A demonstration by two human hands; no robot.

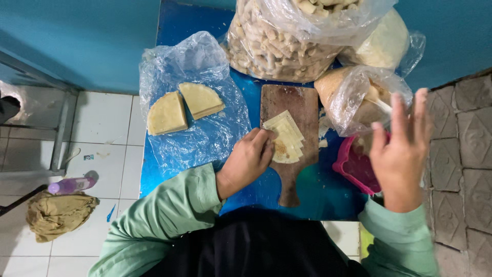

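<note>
The person wears a loose, pale green long-sleeved top with plain cuffs and a black garment below

A clear plastic sheet (205,128) on the blue table (169,20) carries 2 wedge-shaped wrapper stacks (183,107). A large bag of pale rolled snacks (271,46) stands behind. On the tiled floor lie a crumpled olive cloth (57,214) and a purple bottle (69,185).
</note>
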